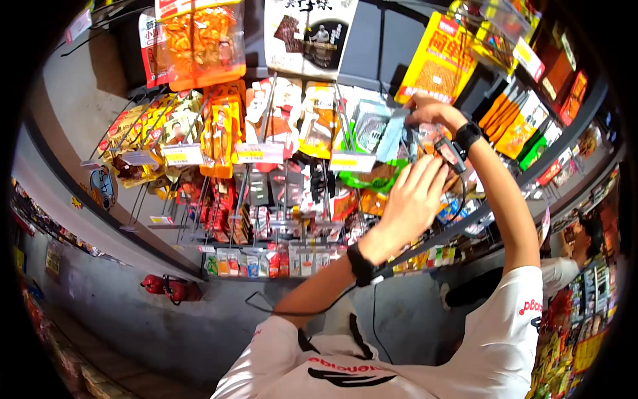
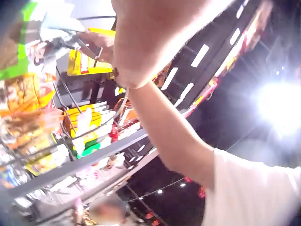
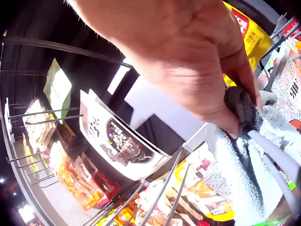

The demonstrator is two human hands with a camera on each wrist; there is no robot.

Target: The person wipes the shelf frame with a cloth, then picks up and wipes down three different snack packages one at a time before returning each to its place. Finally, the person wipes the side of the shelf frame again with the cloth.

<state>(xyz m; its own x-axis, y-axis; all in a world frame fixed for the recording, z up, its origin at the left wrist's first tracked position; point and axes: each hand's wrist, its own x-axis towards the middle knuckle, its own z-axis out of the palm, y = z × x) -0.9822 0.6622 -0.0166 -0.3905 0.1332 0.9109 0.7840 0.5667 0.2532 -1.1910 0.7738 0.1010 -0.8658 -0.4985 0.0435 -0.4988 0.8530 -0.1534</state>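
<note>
My right hand (image 1: 433, 112) pinches a pale blue-grey towel-like cloth (image 3: 249, 174) around a metal display prong (image 3: 268, 150), as the right wrist view shows up close. In the head view the cloth (image 1: 393, 135) hangs down beside clear-and-silver snack packets (image 1: 369, 123). Lower and nearer the body, my left hand (image 1: 415, 196) has its fingers extended, reaching over the hanging packets below the right wrist. It holds nothing visible. A yellow snack bag (image 1: 438, 58) hangs just above the right hand.
Rows of snack packets hang on long prongs with price tags (image 1: 352, 161) at their ends. A large white pouch (image 1: 309, 36) and an orange pouch (image 1: 199, 46) hang higher. Red fire extinguishers (image 1: 171, 288) stand on the floor at left. A cable (image 1: 375, 319) dangles near the left forearm.
</note>
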